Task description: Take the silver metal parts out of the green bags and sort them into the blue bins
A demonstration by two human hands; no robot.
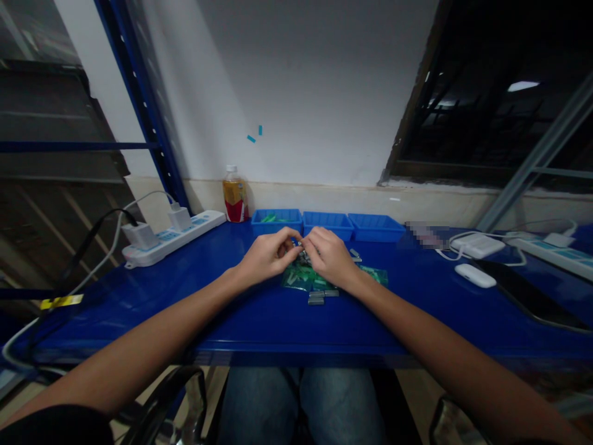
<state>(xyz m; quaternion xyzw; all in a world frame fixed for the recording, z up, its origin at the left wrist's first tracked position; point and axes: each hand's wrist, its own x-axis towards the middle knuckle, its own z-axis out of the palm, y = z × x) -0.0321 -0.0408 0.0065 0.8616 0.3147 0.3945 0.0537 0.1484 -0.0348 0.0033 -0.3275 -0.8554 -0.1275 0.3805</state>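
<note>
My left hand [270, 256] and my right hand [328, 254] meet above the middle of the blue table [231, 321]. Thumb and fingers of each are pinched together, and whatever lies between the fingertips is too small to make out. Beneath them are clear bags with green pieces [299, 278], partly hidden by my hands. Small silvery parts show just under my fingertips. Several grey metal pieces [317, 298] lie in front of the bags, and others are to the right of my right hand.
Three blue trays [377, 227] line the wall, the left one with green pieces. A drink bottle [235, 194] and a power strip [194, 227] are at left. White chargers, a white case [475, 275] and a black phone [528, 293] lie at right.
</note>
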